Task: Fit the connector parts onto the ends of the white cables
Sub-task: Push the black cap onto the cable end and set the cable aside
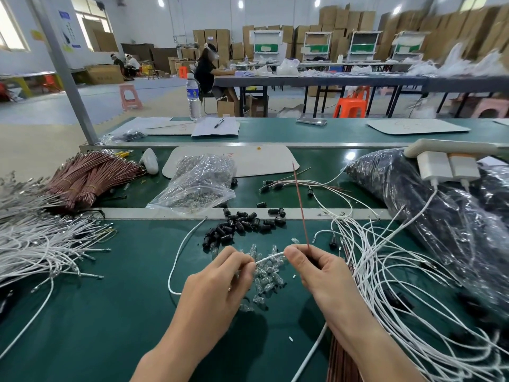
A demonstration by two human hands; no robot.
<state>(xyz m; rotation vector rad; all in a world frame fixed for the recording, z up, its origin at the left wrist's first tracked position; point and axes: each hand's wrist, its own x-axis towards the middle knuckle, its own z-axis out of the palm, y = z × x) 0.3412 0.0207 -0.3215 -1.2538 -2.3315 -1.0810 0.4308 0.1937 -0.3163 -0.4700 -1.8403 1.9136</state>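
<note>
Head cam: L hand (220, 282) and R hand (316, 268) low over bench (110, 326). Both pinch 1 white cable (270, 256), stretched between them. R hand also pinches 1 brown wire (301, 210), pointing up. Under the cable: pile of clear connector parts (268, 277), uncountable. Just beyond: heap of black caps (242, 224). 2 plastic bags (198, 180) behind.

Water bottle (193, 96) stands far ahead of my left hand (217, 277), on back bench (344, 130). Pen (219, 123) lies on paper sheet (228, 130) just right of bottle. Phone (311, 121) lies flat far ahead of my right hand (316, 268). Power strip (454, 147) with two chargers (435, 168) sits ahead and right of right hand. Further off: pink stool (130, 97), orange stool (351, 104), person (206, 73) seated at far table (316, 79), stacked cardboard boxes (344, 20).
</note>
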